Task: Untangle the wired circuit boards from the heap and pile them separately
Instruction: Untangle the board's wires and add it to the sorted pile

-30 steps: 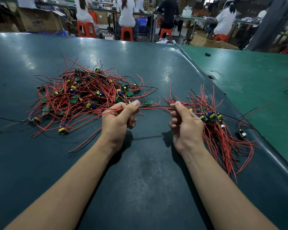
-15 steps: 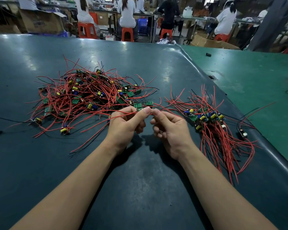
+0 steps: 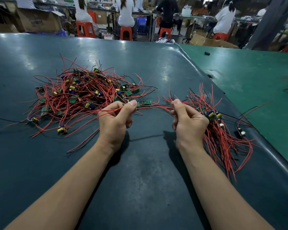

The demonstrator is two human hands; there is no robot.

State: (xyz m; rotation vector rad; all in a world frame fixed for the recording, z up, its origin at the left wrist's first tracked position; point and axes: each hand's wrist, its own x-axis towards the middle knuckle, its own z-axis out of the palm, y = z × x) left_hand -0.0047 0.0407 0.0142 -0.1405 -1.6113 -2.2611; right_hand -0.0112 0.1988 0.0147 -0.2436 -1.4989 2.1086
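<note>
While stretched between them, one wire [image 3: 156, 106] pinched by two hands, left [image 3: 114, 121] and right [image 3: 189, 123]; two piles.

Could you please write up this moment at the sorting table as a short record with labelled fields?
surface: dark green mat
tangled heap: wired boards with red wires, left of the hands
sorted pile: wired boards, right of the hands
left hand: pinches a board and its wires at the heap's near edge
right hand: pinches the far ends of those wires
held wires: stretched between the hands above the mat
background: people seated on orange stools
</note>
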